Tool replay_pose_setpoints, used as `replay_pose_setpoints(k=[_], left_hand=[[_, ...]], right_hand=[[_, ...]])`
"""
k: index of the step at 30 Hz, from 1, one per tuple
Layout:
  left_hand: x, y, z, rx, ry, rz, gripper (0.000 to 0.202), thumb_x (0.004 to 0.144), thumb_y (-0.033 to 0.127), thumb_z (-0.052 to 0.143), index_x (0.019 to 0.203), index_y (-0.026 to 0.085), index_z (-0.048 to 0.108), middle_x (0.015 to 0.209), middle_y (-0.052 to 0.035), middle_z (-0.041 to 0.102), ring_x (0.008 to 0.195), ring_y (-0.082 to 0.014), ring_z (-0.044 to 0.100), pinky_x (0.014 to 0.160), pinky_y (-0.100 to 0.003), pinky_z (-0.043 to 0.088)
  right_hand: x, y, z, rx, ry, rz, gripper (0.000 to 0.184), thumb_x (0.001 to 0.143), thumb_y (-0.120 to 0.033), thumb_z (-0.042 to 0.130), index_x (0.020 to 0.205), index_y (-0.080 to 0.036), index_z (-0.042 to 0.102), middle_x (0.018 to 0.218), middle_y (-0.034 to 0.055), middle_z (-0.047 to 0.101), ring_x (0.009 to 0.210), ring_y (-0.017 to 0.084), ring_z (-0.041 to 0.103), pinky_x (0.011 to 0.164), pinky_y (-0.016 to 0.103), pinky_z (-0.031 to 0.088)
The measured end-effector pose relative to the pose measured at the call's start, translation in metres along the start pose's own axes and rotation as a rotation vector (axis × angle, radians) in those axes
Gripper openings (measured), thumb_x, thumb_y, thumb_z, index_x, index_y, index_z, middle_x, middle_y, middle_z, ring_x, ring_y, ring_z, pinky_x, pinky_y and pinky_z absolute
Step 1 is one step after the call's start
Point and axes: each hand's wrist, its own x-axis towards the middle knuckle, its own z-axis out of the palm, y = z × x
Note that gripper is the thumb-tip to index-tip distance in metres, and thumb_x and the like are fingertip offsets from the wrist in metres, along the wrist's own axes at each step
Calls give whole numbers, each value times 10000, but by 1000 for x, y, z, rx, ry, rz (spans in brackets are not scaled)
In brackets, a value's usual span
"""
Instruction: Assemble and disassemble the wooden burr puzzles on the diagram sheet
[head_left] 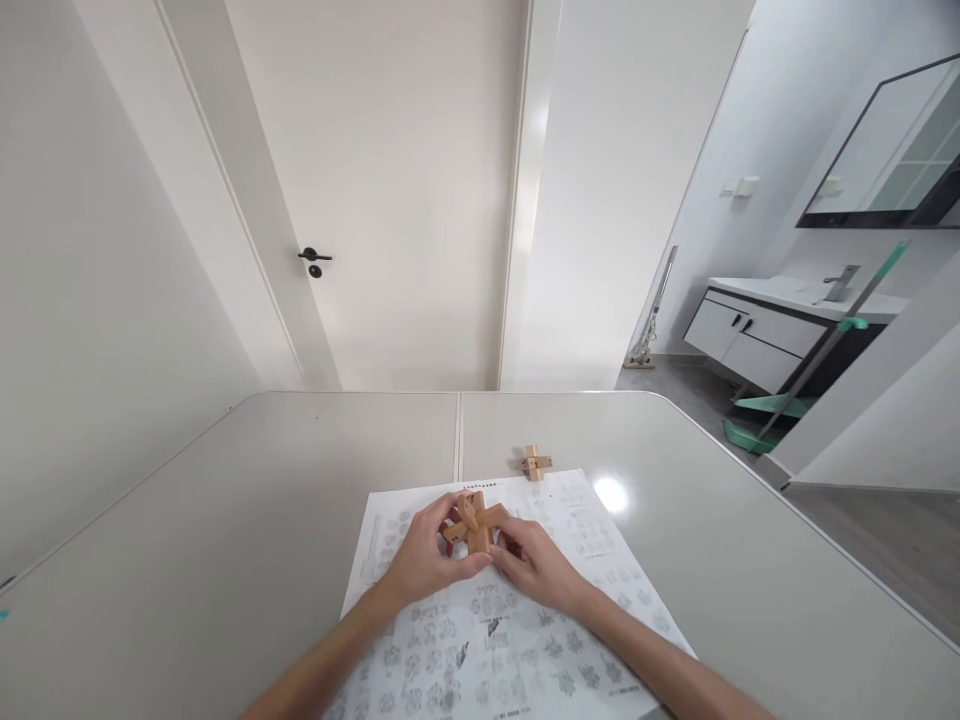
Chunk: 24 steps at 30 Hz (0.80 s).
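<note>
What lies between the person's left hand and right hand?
In the head view, a cross-shaped wooden object lies between the left hand and the right hand, both touching it, above the printed paper.

No legible text: only tiny, blurred print (482, 486) on the white sheet (517, 645) and marks (454, 538) on the wooden puzzle (478, 538).

L hand (422, 560) & R hand (546, 572) both bare, w/ slim fingers & rounded thumb tips; nail detail too sm. to make out. L forearm (330, 648) & R forearm (651, 645) bare too, approx. same build: long, slender, smooth outline, narrowing twd the wrists.
</note>
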Motion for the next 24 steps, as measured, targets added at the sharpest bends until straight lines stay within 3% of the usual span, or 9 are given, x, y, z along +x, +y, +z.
replay_pose_setpoints(k=[7, 13, 20, 24], left_hand=[[-1, 1, 2, 18, 9, -24, 629, 721, 393, 797, 1274, 224, 551, 982, -35, 617, 747, -144, 526, 563, -223, 471], [-1, -2, 1, 50, 3, 14, 525, 737, 401, 770, 1191, 211, 588, 936, -26, 610, 742, -147, 521, 572, -230, 454], [-1, -1, 1, 68, 11, 1, 643, 709, 424, 789, 1270, 212, 554, 1008, -51, 638, 769, -160, 550, 593, -240, 476], [-1, 0, 1, 61, 16, 24, 564, 728, 429, 763, 1216, 205, 590, 991, -56, 643, 787, -174, 568, 614, -251, 481]], right_hand=[[1, -3, 0, -16, 50, -11, 50, 887, -204, 578, 887, -199, 627, 644, -45, 513, 561, 122, 434, 531, 229, 310], [0, -1, 0, -19, -14, 14, 131, 927, -252, 554, 827, -183, 603, 632, -48, 482, 564, 117, 419, 541, 233, 309], [0, -6, -2, 6, 4, 4, 151, 906, -213, 579, 1027, -200, 668, 639, -59, 468, 562, 115, 414, 547, 224, 316], [-1, -5, -2, 4, -23, 6, 107, 928, -231, 553, 891, -181, 639, 628, -52, 471, 560, 117, 413, 543, 231, 309]])
